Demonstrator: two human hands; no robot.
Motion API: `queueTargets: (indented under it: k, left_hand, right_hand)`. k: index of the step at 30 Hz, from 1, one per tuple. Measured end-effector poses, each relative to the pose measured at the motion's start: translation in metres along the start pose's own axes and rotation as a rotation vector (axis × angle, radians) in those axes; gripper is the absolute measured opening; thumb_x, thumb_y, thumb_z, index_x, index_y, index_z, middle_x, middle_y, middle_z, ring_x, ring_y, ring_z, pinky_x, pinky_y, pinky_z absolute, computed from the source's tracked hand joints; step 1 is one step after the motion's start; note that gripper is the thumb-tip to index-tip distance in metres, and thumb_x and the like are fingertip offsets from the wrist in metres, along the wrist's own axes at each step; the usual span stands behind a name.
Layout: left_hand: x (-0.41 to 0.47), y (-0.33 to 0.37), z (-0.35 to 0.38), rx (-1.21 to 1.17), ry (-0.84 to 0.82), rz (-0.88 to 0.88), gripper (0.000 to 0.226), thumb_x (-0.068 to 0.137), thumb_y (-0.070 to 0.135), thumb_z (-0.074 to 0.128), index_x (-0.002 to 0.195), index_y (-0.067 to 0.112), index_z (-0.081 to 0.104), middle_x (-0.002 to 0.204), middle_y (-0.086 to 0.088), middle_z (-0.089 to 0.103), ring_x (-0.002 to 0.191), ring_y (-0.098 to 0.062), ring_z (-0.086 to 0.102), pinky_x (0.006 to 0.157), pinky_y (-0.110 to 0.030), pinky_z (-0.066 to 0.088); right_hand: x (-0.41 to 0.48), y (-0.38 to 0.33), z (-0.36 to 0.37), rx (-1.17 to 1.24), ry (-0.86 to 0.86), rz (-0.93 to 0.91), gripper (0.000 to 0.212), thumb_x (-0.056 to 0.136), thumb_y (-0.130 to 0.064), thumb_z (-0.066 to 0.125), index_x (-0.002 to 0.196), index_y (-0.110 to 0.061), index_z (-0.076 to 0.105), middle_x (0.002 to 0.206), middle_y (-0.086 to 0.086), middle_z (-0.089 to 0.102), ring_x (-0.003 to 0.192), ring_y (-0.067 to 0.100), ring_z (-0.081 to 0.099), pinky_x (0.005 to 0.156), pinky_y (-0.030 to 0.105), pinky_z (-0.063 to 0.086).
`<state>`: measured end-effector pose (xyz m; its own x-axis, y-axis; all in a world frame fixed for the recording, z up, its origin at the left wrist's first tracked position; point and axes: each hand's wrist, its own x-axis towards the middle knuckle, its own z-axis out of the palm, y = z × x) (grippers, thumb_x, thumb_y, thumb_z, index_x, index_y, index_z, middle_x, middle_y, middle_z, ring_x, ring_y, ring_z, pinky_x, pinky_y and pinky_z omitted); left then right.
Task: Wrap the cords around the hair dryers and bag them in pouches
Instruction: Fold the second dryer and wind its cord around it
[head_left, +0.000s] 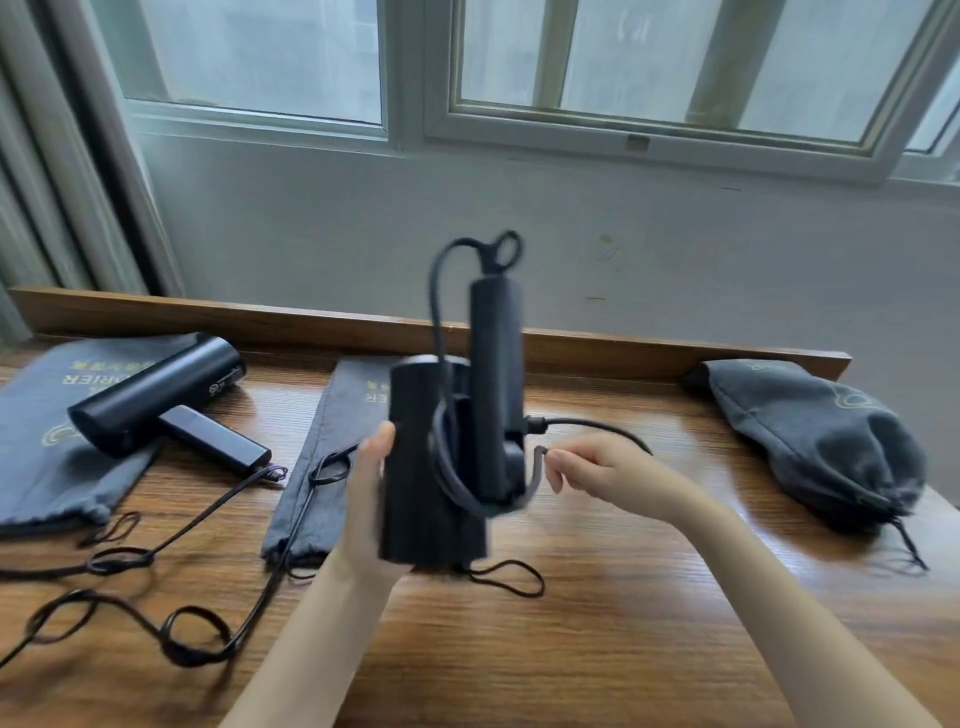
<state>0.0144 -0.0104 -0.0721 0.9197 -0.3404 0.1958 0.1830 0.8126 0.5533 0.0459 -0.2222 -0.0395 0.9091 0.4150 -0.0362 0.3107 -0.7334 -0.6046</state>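
Observation:
My left hand (370, 499) grips the barrel of a black hair dryer (431, 467), held above the table with its handle pointing up. Its black cord (441, 312) loops from the handle top down around the body. My right hand (608, 470) pinches that cord close to the handle's base. A second black hair dryer (150, 400) lies at the left on a flat grey pouch (36, 431); its cord (156, 551) trails loose over the table. Another flat grey pouch (332, 447) lies behind the held dryer. At the right sits a filled grey pouch (815, 441).
The wooden table (597, 623) has a raised back rail (623, 351) against a grey wall under windows. A curtain (57, 182) hangs at the far left. A pouch drawstring loop (511, 577) lies under the held dryer.

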Motion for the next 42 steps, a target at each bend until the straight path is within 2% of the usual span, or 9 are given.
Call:
queueTargets:
  k: [5,7,9,13,20,28,34,39,42]
  left_hand:
    - [0.004,-0.008,-0.019,0.148,-0.232,-0.205,0.053,0.096,0.034,0.037,0.133,-0.003,0.045,0.134,-0.019,0.051,0.126,-0.026,0.047,0.107,-0.036,0.032]
    - [0.000,-0.002,-0.014,0.305,-0.194,-0.379,0.058,0.064,0.047,0.076,0.105,0.006,0.071,0.106,-0.010,0.071,0.098,-0.017,0.066,0.088,-0.029,0.050]
    - [0.001,0.000,-0.014,0.406,-0.178,-0.434,0.069,0.031,0.045,0.090,0.088,0.009,0.074,0.083,-0.007,0.074,0.074,-0.016,0.070,0.069,-0.027,0.056]
    - [0.006,0.009,-0.010,0.728,-0.239,-0.474,0.083,0.044,0.052,0.085,0.109,0.009,0.057,0.095,-0.005,0.071,0.082,-0.018,0.067,0.072,-0.027,0.053]
    - [0.005,0.005,-0.008,1.093,-0.246,-0.531,0.058,0.059,0.052,0.068,0.111,0.029,0.060,0.105,0.003,0.069,0.095,-0.016,0.066,0.082,-0.028,0.049]
    - [0.009,-0.001,0.001,0.736,0.176,-0.566,0.042,0.060,0.037,0.069,0.092,0.009,0.063,0.071,-0.007,0.072,0.059,-0.016,0.068,0.057,-0.024,0.054]
    - [0.014,-0.001,-0.003,0.482,0.378,-0.456,0.062,0.055,0.041,0.073,0.102,0.001,0.065,0.089,-0.020,0.071,0.072,-0.029,0.067,0.073,-0.036,0.051]
    - [0.017,-0.009,-0.002,0.410,0.448,-0.253,0.053,0.063,0.044,0.065,0.103,0.009,0.064,0.082,-0.012,0.071,0.068,-0.024,0.066,0.061,-0.031,0.053]
    - [0.017,-0.013,-0.001,0.317,0.485,-0.115,0.052,0.074,0.047,0.057,0.109,0.009,0.062,0.087,-0.012,0.071,0.073,-0.024,0.068,0.062,-0.031,0.055]
  right_hand:
    - [0.002,-0.006,-0.020,-0.106,0.063,0.010,0.023,0.091,-0.016,0.053,0.069,-0.016,0.059,0.073,-0.003,0.060,0.071,0.007,0.055,0.069,0.017,0.046]
    - [-0.003,0.001,-0.033,-0.090,0.071,0.089,0.035,0.091,-0.007,0.053,0.066,-0.028,0.040,0.070,-0.012,0.042,0.065,-0.004,0.038,0.058,0.003,0.036]
    - [-0.007,0.006,-0.047,-0.028,0.075,0.125,0.034,0.091,-0.005,0.054,0.073,-0.029,0.038,0.068,-0.015,0.035,0.062,-0.008,0.030,0.053,0.001,0.033]
    - [-0.007,0.002,-0.057,-0.028,-0.049,-0.067,0.022,0.074,-0.007,0.076,0.063,-0.020,0.063,0.052,-0.015,0.055,0.052,-0.002,0.050,0.055,0.010,0.037]
    - [-0.011,0.006,-0.070,0.042,-0.088,-0.112,0.004,0.077,-0.013,0.074,0.080,-0.014,0.072,0.072,-0.002,0.066,0.066,0.006,0.058,0.066,0.020,0.047]
    - [-0.013,-0.014,-0.073,0.120,0.224,-0.256,0.015,0.077,-0.011,0.073,0.073,-0.024,0.068,0.067,-0.011,0.064,0.064,0.001,0.056,0.064,0.014,0.043]
    - [-0.017,-0.025,-0.065,0.104,0.351,-0.296,0.008,0.076,-0.012,0.075,0.076,-0.019,0.071,0.068,-0.010,0.067,0.064,0.002,0.059,0.065,0.013,0.045]
    - [-0.015,-0.031,-0.043,0.063,0.329,-0.255,0.013,0.084,-0.017,0.066,0.095,-0.020,0.074,0.076,-0.012,0.070,0.064,0.003,0.061,0.062,0.017,0.047]
    - [-0.016,-0.041,-0.018,0.057,0.095,-0.242,0.025,0.093,-0.029,0.052,0.106,-0.048,0.062,0.082,-0.020,0.069,0.066,0.023,0.061,0.061,0.032,0.048]
